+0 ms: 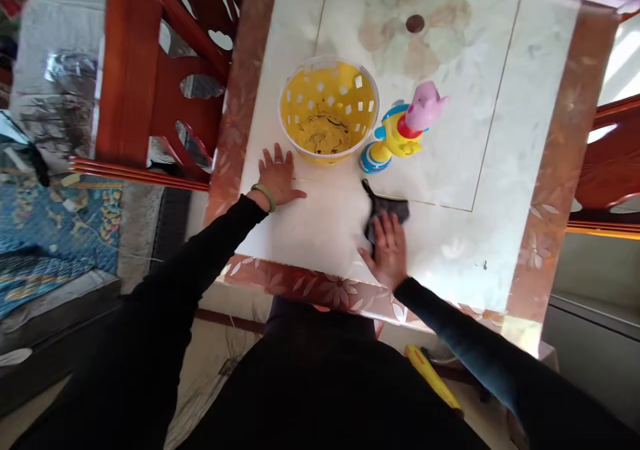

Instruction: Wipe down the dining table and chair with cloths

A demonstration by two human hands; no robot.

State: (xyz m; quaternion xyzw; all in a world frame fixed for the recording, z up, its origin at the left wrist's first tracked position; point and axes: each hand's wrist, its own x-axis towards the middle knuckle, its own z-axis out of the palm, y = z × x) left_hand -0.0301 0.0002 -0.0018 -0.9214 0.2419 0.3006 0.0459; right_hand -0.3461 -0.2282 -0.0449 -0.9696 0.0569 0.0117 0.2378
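My left hand [277, 177] lies flat on the pale marble-patterned table top [450, 57], fingers spread and holding nothing, with a green band on its wrist. It is just below a yellow perforated plastic basket [327, 110] with a translucent rim and dark dirt inside. My right hand [387, 250] presses on a dark grey cloth [393, 209] near the table's front edge, covering part of it. To the right of the basket stands a colourful plastic toy [403, 133] with a pink animal head and a blue-and-yellow base.
Red-brown wooden chairs stand at both sides of the table, whose border has a floral pattern. A yellow stick [433, 378] lies below the front edge. A blue patterned rug [60, 230] covers the floor at the left.
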